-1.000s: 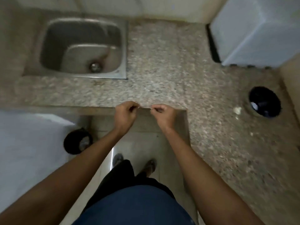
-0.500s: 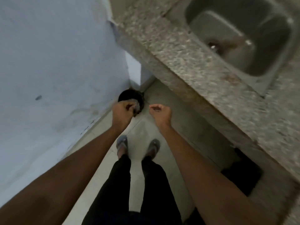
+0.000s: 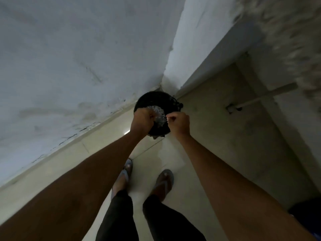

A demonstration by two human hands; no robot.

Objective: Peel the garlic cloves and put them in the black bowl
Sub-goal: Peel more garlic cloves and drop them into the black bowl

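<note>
Place: over the floor, in the corner where the pale wall (image 3: 73, 63) meets the base under the speckled surface (image 3: 284, 32), both hands are held out above a black bin (image 3: 156, 100).
Left hand: the left hand (image 3: 141, 121) has its fingers (image 3: 147, 113) curled tight around something small; what they hold is hidden, so I cannot tell whether it is a clove, skin, or nothing.
Right hand: the right hand (image 3: 178, 125) has its fingers pinched together at the tips, just right of the left hand; a scrap may sit between them, but it is too small to make out.
Key relation: the bin sits directly under and just beyond both hands, its open mouth up, with crumpled shiny waste (image 3: 159, 113) inside; the left hand is over the mouth, the right at its right rim.
Task's thing: no garlic clove can be made out, and the black bowl is out of view; by my reading this is a drop of peelings, not a placing of cloves.
Next move: judged likely, letting go straight down, then turning back right to the surface.
Floor: pale tiles, the person's sandalled feet (image 3: 164, 181) near the bottom.
Room: dim, a pipe (image 3: 264, 96) under the surface at far right.
</note>
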